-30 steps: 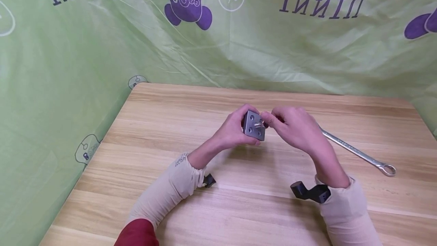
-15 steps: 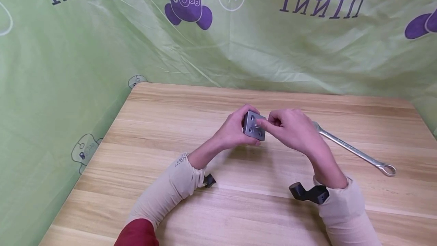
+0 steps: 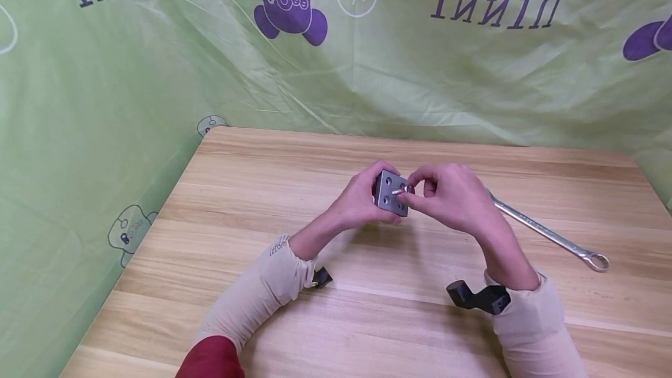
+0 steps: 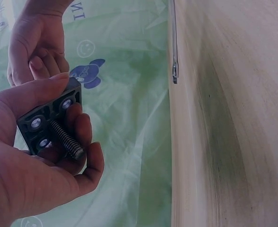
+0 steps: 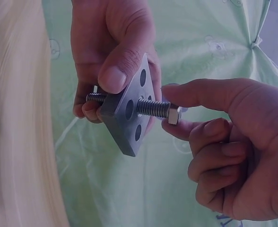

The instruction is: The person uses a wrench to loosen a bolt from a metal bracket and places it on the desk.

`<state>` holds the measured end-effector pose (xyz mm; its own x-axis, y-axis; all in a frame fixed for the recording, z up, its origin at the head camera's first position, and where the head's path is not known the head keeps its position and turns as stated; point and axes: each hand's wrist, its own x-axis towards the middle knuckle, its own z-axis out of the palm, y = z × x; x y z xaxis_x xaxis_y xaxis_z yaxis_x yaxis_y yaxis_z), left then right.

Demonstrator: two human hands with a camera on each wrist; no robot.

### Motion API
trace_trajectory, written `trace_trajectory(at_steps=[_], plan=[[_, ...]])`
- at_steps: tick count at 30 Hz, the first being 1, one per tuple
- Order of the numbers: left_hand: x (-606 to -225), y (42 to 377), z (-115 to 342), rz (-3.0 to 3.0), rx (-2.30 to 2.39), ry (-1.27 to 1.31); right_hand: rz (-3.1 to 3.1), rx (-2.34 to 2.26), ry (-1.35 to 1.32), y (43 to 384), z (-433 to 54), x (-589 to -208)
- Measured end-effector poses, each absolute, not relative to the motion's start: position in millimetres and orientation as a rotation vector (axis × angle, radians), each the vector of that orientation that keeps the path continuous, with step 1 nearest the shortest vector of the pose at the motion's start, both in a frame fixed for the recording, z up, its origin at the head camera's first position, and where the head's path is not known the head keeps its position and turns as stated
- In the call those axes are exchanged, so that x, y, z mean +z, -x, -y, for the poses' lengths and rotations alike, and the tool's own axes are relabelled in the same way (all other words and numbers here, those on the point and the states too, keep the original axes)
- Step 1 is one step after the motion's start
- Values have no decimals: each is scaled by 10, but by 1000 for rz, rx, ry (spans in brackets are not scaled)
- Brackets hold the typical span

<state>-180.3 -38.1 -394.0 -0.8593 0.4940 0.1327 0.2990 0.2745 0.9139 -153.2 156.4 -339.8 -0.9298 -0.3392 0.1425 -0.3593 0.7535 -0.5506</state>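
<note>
A small square grey plate (image 3: pixel 385 191) with a hole near each corner is gripped at its edges by my left hand (image 3: pixel 357 200), held above the table. Through its middle runs a hex bolt (image 5: pixel 153 108); threads show on both sides, and the shank end (image 4: pixel 67 139) sticks out of the ribbed dark back in the left wrist view. My right hand (image 3: pixel 451 197) has thumb and index finger at the hex head (image 5: pixel 175 115), one on each side, with the other fingers curled in. The head stands well off the plate's face.
A long combination wrench (image 3: pixel 546 230) lies on the wooden table (image 3: pixel 367 319), right of and partly behind the right hand. Green printed cloth (image 3: pixel 210 63) hangs behind and to the left. Black wrist mounts (image 3: pixel 478 297) sit on both sleeves.
The right thumb has swept across the bolt head toward the plate and back, and the fingers have shifted around the head. The left hand and plate have stayed nearly still.
</note>
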Motion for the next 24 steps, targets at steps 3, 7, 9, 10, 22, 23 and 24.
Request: trace_trajectory(at_steps=[3, 7, 9, 10, 22, 23, 24], plan=[[-3938, 1803, 381, -2362, 1629, -736, 2887, 958, -604, 1529, -1552, -3402], [-3930, 1803, 385, -2376, 1618, -714, 2793, 987, -686, 1533, -1533, -3426], [-3924, 1802, 388, -2386, 1613, -707, 2721, 960, -741, 1534, -1526, -3444], [-3920, 1802, 390, -2390, 1613, -708, 2687, 942, -765, 1534, -1524, -3453], [-3926, 1810, 388, -2377, 1632, -744, 2805, 876, -747, 1521, -1579, -3412], [-3928, 1809, 389, -2380, 1630, -743, 2837, 890, -698, 1527, -1580, -3405], [-3929, 1809, 390, -2383, 1628, -742, 2868, 894, -650, 1533, -1580, -3400]])
